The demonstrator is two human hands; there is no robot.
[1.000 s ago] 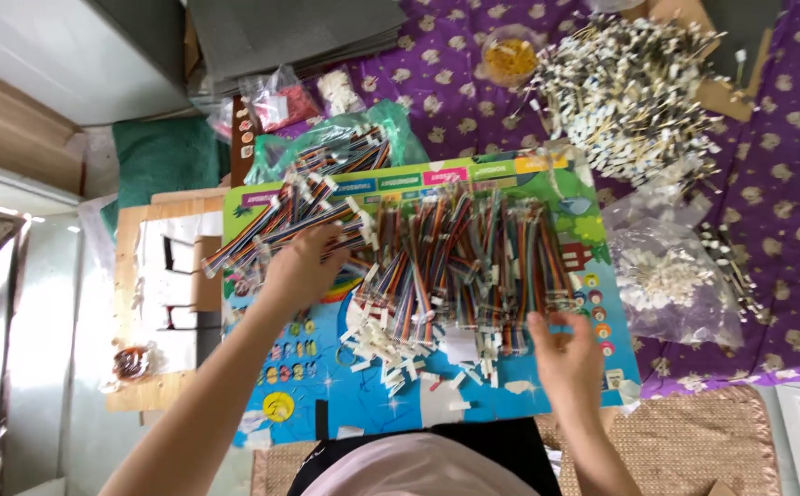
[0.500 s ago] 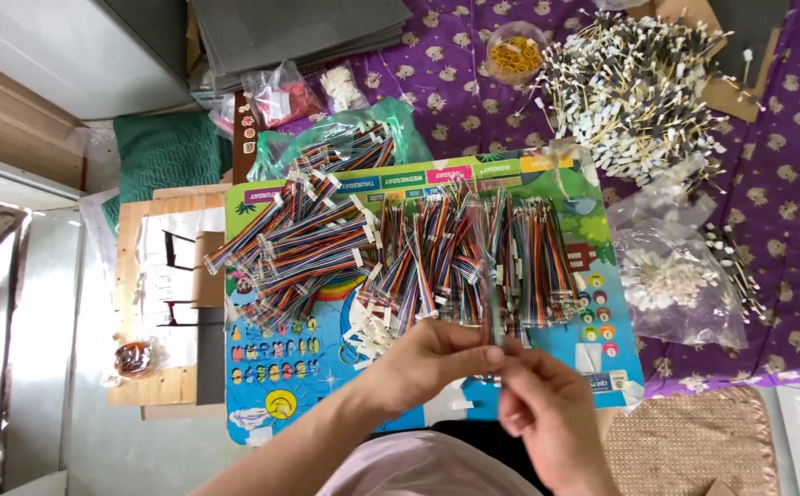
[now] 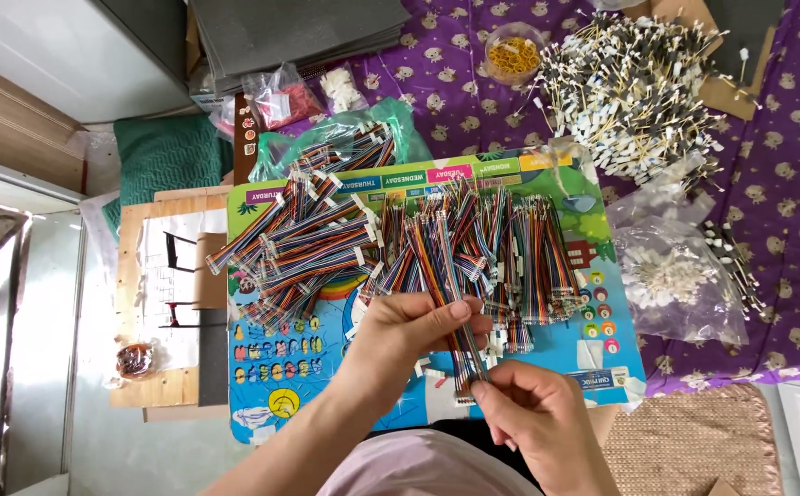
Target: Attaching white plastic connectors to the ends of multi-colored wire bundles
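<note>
Yellow rubber bands (image 3: 511,55) inside small clear tub (image 3: 489,39), upper table.

Ribbon cable bundles (image 3: 400,248) lie on a chart board (image 3: 326,386) at frame centre, bowl (image 3: 513,51) upper centre, connector pile (image 3: 634,87) upper right, bagged connectors (image 3: 671,276) right.
</note>
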